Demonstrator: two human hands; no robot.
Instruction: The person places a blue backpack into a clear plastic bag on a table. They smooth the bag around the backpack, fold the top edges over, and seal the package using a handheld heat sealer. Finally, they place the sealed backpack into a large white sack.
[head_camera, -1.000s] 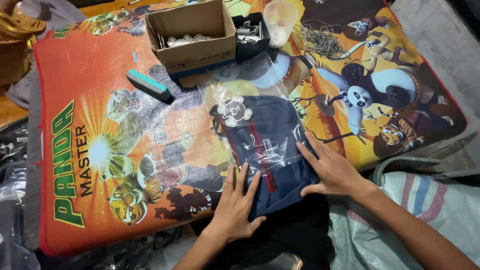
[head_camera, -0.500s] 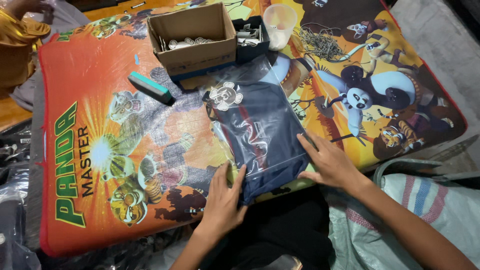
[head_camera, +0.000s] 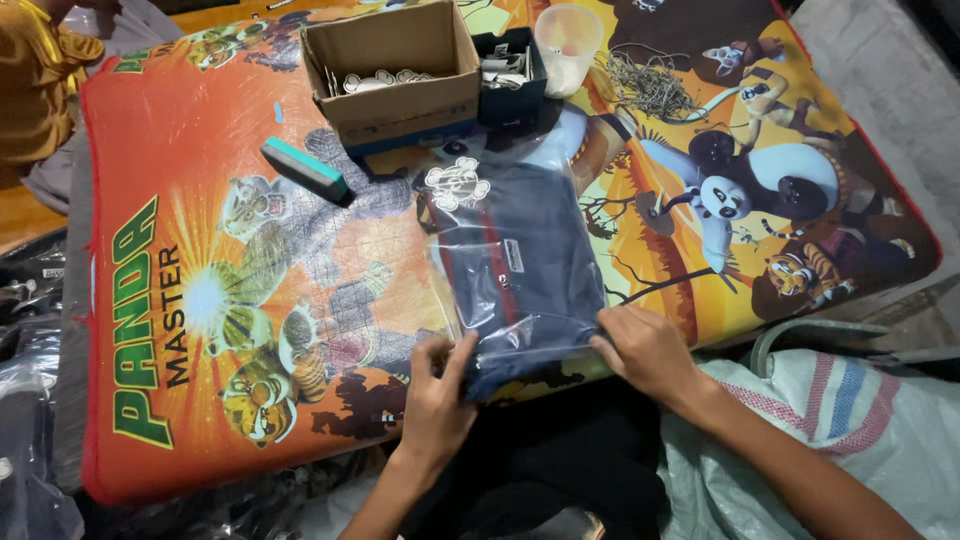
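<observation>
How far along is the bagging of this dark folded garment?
Done: the folded dark garment already lies inside the clear plastic bag on the cartoon mat. In hand: the left hand and right hand grip the bag's near end. Left: that end does not look sealed yet.

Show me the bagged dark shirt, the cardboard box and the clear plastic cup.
bagged dark shirt (head_camera: 520, 270), head view, middle of the folded cloth.
cardboard box (head_camera: 405, 100), head view, its front wall.
clear plastic cup (head_camera: 567, 40), head view, its side wall.
</observation>
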